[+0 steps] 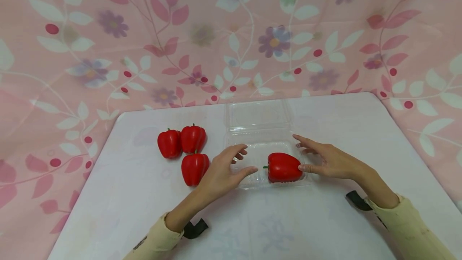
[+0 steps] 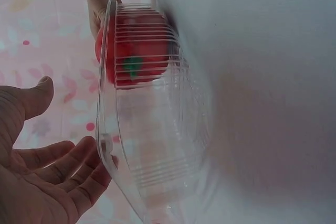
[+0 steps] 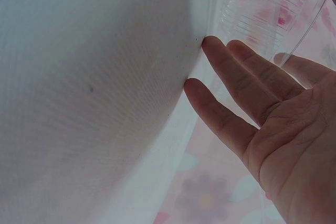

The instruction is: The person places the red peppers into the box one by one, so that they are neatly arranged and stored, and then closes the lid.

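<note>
One red bell pepper [image 1: 284,167] lies on its side in the right part of a clear plastic clamshell box [image 1: 252,179], its green stem toward the left. The box's lid [image 1: 258,114] is folded back, away from me. My left hand [image 1: 223,169] hovers by the box's left side, thumb and fingers spread with nothing between them. In the left wrist view its fingertips come close to the box rim; contact is unclear. My right hand [image 1: 330,159] is at the box's right side, fingers extended, its thumb by the pepper's blunt end.
Three more red bell peppers stand grouped left of the box: one at the far left [image 1: 169,143], one behind [image 1: 193,138] and one in front [image 1: 193,168], partly behind my left hand. A white table [image 1: 137,204] bears everything, with a pink floral cloth [image 1: 202,43] behind it.
</note>
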Demonstrator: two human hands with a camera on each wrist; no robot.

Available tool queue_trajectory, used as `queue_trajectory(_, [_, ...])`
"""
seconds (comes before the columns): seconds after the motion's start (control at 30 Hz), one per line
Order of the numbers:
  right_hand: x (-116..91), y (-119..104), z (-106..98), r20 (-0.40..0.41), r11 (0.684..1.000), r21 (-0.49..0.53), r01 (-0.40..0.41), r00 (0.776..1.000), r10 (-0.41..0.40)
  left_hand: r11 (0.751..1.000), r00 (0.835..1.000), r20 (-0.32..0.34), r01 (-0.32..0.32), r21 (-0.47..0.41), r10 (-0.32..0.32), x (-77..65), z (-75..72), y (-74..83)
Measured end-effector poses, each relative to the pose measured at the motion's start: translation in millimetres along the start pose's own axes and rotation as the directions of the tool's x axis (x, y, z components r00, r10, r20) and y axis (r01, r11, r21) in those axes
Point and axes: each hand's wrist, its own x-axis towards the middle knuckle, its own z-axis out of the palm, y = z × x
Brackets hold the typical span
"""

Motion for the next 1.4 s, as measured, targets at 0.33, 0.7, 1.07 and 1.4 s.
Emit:
queue_trajectory(0.33, [-1, 1, 1, -0.002, 1.0, -0.011, 0.0, 1.0, 0.0, 1.0, 0.998, -0.069, -0.011, -0.026, 0.01, -13.4, -11.3, -12.7])
queue_trajectory(0.7, [-1, 1, 1, -0.001, 1.0, -0.014, -0.002, 1.0, 0.002, 0.998, 0.989, -0.137, -0.051, 0.023, 0.054, -25.6, -29.5, -23.3])
queue_trajectory(1.07, [-1, 0, 0, -0.001, 1.0, -0.015, -0.004, 1.0, 0.004, 0.994, 0.974, -0.201, -0.092, 0.064, 0.103, -35.4, -44.2, -37.3])
queue_trajectory(1.4, [-1, 2, 0, 0.0, 1.0, -0.011, 0.006, 1.0, -0.006, 0.988, 0.955, -0.263, -0.112, 0.109, 0.137, -43.9, -59.0, -46.8])
